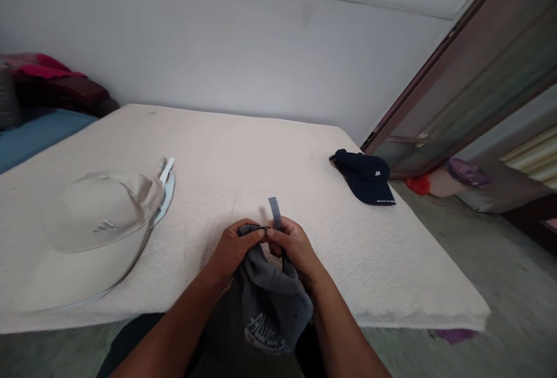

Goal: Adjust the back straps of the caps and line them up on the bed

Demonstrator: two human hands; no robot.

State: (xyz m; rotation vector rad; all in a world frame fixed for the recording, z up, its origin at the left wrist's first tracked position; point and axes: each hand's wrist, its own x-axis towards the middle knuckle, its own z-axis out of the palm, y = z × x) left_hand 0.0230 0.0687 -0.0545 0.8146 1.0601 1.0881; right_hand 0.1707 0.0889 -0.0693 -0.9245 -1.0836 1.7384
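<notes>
A grey cap (272, 285) with white lettering hangs between my hands at the table's front edge, its crown low and its back strap up. My left hand (237, 247) pinches the strap by a small dark buckle (264, 230). Fingers of my right hand (291, 244) are closed on the strap at the buckle's other side. The loose strap end (274, 210) sticks up above the right fingers. The cap's brim is largely hidden below.
A large beige cap (104, 210) lies on the left of the cream-covered table (243, 157). Toward the right edge rests a navy cap (363, 175). A white wall (226, 47) stands behind, and a framed glass door (470, 71) is at the right.
</notes>
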